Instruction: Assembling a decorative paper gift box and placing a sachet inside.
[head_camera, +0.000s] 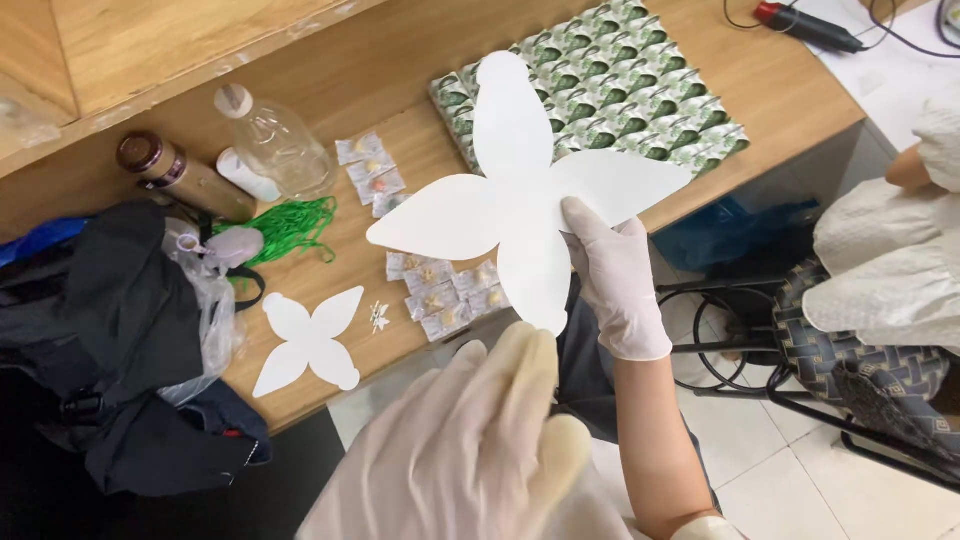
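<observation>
Right hand (615, 285) holds the white cutout (525, 195) above the table (720, 75); left hand (470, 440) near, empty.
Right fingers pinch the cutout's right side. Its long petals run far to near. The left hand, fingers loosely apart, sits just below the near petal, not touching. A smaller cutout (308, 340) lies on the table, left.

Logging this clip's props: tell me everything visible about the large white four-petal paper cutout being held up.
The large white four-petal paper cutout is a flat, plain sheet, seemingly thin card, cut as four rounded, pointed lobes meeting at a narrow centre. It looks clean and uncreased. It is held in the air above the wooden table's edge, facing the camera, tilted slightly. The gloved right hand pinches it near the centre, where the right and lower petals meet. The gloved left hand sits below, close to the camera, apparently not touching it.
</observation>
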